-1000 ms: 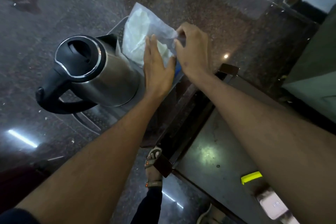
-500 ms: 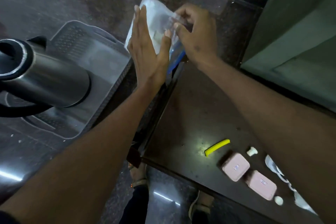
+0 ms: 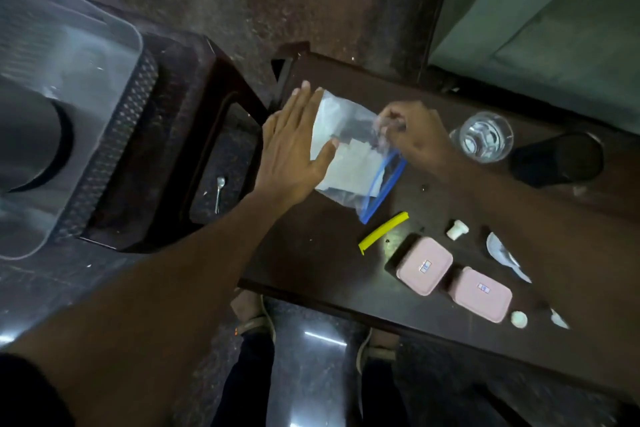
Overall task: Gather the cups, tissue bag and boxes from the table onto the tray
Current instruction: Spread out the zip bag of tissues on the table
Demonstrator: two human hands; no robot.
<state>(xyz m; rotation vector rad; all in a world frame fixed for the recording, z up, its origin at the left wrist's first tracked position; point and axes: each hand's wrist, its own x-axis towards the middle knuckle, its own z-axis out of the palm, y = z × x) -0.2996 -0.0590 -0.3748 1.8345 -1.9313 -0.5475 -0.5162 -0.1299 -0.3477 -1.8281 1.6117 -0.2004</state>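
Observation:
A clear tissue bag [image 3: 349, 163] with a blue zip edge is over the dark table [image 3: 311, 253]. My right hand [image 3: 412, 139] pinches its top right corner. My left hand [image 3: 291, 146] lies flat with straight fingers against the bag's left side. A glass cup [image 3: 485, 137] stands right of my right hand, a black cup [image 3: 557, 159] lies beside it. Two pink boxes [image 3: 424, 265] [image 3: 479, 293] sit near the table's front edge. The grey tray [image 3: 86, 55] is at the left on a stool, partly blurred.
A steel kettle [image 3: 27, 142] stands on the tray. A spoon [image 3: 219, 191] lies in the stool's [image 3: 221, 80] opening. A yellow clip [image 3: 382, 232], small white caps [image 3: 457, 229] and white scraps [image 3: 502, 253] lie on the table. A green sofa [image 3: 554, 28] is behind. My feet [image 3: 256, 319] are below.
Both hands and the tissue bag have moved from beside the tray and kettle to over the table. The view has swung right, and the cups and boxes now show.

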